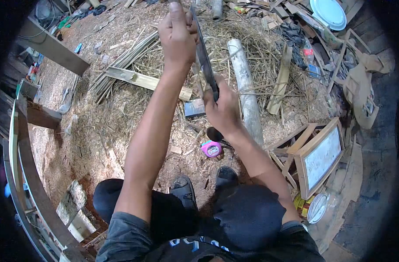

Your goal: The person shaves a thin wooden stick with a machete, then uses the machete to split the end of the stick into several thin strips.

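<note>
A person's two bare hands work above a floor strewn with shavings, just to the left of a long, round, grey-white pole point(247, 94) lying on the litter. The left hand point(177, 41), farther out and higher in view, is curled shut with its thumb raised, apparently around the upper part of a narrow, pale, wood-like strip point(198, 81). The right hand point(223, 107), nearer the body and beside the pole in view, is closed on a long, dark-bladed knife point(203, 54), whose rounded dark end shows below the fist. The strip lies between the two hands — close alongside the blade, its lower part at the right thumb. Whether blade and strip touch along their length cannot be told.

Left of the pole rest a bundle of thin sticks point(110, 83), a pale split length of bamboo-like material point(149, 82) and a flat blue-and-dark box point(194, 108). A round pink tape measure point(211, 149) sits nearer the person's dark sandals point(183, 191). Right of the pole — a wooden frame with a whitish panel point(322, 161), tilted up.
</note>
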Demonstrator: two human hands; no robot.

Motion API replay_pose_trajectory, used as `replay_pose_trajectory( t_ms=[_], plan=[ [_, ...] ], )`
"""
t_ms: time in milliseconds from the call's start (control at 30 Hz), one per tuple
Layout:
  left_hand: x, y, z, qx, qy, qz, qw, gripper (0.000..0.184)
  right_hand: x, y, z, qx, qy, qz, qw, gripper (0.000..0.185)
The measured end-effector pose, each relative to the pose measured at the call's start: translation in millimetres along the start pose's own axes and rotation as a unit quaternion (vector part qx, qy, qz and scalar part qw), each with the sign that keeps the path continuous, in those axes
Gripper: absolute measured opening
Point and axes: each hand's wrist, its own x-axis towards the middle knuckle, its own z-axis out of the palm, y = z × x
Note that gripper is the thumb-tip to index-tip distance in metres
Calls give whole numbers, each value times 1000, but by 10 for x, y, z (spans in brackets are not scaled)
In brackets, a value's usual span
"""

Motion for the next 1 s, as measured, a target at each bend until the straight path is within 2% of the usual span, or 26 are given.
replay_pose_trajectory(
  t_ms=[233, 267, 367, 433, 467, 533, 600, 667, 733, 800, 833, 867, 933, 1000],
  plan=[
    [-42, -13, 44, -17, -23, 11, 1000, 49, 59, -169, -152, 51, 42, 48, 997, 15],
    [-43, -5, 57, -9, -25, 17, 1000, 50, -36, -47, -95, -8, 18, 32, 999, 15],
    [-55, 14, -27, -21, -3, -4, 1000, 49, -169, 191, -21, -26, -24, -10, 999, 9],
    [-57, 36, -43, -18, 0, 6, 1000, 49, 22, -129, -248, 54, -75, 115, 989, 10],
    [-85, 54, -26, -16, 1, 2, 1000, 49, 49, -176, -268, 56, -76, 119, 988, 10],
    [-108, 89, 23, -20, -32, 13, 999, 49, 115, -226, -299, 43, 10, 31, 999, 10],
    [-125, 69, 46, -15, -25, 17, 999, 49, 4, -227, -206, 71, -10, 87, 994, 8],
    [-118, 77, 49, -11, -16, 26, 999, 49, -213, 42, 20, -19, -25, 16, 999, 8],
    [-127, 83, 15, 40, 32, 41, 998, 49, -131, -133, -76, -8, -36, 30, 999, 7],
    [-142, 40, -7, 47, 39, 35, 998, 50, -21, -307, -218, 64, -47, 87, 993, 8],
    [-133, 17, -3, 48, 46, 41, 997, 50, -7, -197, -200, 62, -18, 66, 996, 10],
    [-113, 7, 12, 47, 52, 52, 996, 50, 31, -222, -199, 41, 59, -22, 997, 12],
    [-180, 50, 91, 62, 54, 62, 995, 49, -35, -273, -187, 90, 44, 55, 993, 13],
    [-197, 80, 176, 143, 79, 131, 978, 48, -134, -151, -62, -49, -54, 48, 996, 14]
  ],
)
